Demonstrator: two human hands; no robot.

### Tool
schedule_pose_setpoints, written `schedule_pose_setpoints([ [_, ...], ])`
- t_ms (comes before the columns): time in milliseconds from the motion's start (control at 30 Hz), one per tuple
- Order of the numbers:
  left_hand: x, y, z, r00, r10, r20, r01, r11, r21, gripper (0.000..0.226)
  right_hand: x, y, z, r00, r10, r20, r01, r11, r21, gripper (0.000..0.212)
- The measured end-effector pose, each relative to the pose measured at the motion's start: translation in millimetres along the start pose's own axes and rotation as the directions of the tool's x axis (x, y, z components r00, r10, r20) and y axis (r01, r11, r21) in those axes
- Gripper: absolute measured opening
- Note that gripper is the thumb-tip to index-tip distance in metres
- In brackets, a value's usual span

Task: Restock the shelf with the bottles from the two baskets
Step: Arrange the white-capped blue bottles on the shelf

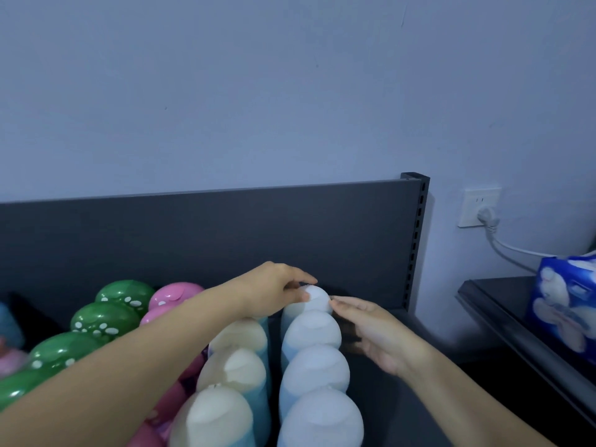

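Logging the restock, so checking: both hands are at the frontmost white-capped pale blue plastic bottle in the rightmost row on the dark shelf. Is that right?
Not the frontmost: both hands are at the rearmost white-capped pale blue plastic bottle in the rightmost row on the dark shelf. The head view shows the left hand pinching its cap, the right hand touching its side.

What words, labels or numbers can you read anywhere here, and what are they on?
No text can be read.
Blue tissue pack: print too blurred to read.
White-capped bottles: only caps show, no lettering.
Green caps: white spots, not letters.
Wall socket: no marking legible.
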State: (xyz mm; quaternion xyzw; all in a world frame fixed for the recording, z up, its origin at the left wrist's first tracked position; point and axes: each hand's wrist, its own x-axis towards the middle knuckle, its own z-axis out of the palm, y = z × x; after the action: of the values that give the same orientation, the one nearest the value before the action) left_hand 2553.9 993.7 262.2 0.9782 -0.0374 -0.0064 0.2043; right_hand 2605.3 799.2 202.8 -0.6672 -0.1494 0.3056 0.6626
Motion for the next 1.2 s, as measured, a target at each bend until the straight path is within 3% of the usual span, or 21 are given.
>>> schedule_pose_setpoints([
  [167, -21.0, 12.7, -15.3, 0.992, 0.055, -0.111, -0.033, 0.980, 0.194, 0.038, -32.6, -15.5, -6.2, 0.968, -0.188, -0.165, 0.157, 0.970, -0.188, 0.025],
  [433, -87.4, 39.2, -32.4, 0.972, 0.101, -0.211, -0.048, 0.968, 0.246, 0.021, -94.6, -34.9, 4.3, 0.882, -0.469, -0.054, 0.405, 0.811, -0.422, 0.018],
  [533, -121.1, 38.4, -38.4, 0.960, 0.070, -0.270, 0.021, 0.947, 0.321, 0.020, -103.4, -46.9, 16.6, 0.817, -0.577, 0.007, 0.482, 0.676, -0.558, 0.021],
  [700, -203.6, 12.2, -58.2, 0.919, -0.064, -0.390, 0.247, 0.863, 0.441, 0.025, -112.1, -58.6, 46.9, 0.690, -0.704, 0.166, 0.459, 0.249, -0.853, 0.034],
  [800, -268.0, -14.7, -72.8, 0.865, -0.139, -0.481, 0.374, 0.819, 0.435, 0.027, -123.2, -66.4, 85.5, 0.647, -0.715, 0.265, 0.494, 0.128, -0.860, 0.037],
  [967, -381.7, -54.9, -81.2, 0.735, -0.235, -0.637, 0.543, 0.767, 0.344, 0.025, -138.6, -70.9, 172.0, 0.581, -0.682, 0.444, 0.623, 0.021, -0.782, 0.039],
  [1200, -551.6, -105.6, -59.8, 0.605, -0.370, -0.705, 0.704, 0.662, 0.257, 0.026, -148.3, -31.9, 332.1, 0.481, -0.601, 0.638, 0.780, -0.039, -0.624, 0.036],
])
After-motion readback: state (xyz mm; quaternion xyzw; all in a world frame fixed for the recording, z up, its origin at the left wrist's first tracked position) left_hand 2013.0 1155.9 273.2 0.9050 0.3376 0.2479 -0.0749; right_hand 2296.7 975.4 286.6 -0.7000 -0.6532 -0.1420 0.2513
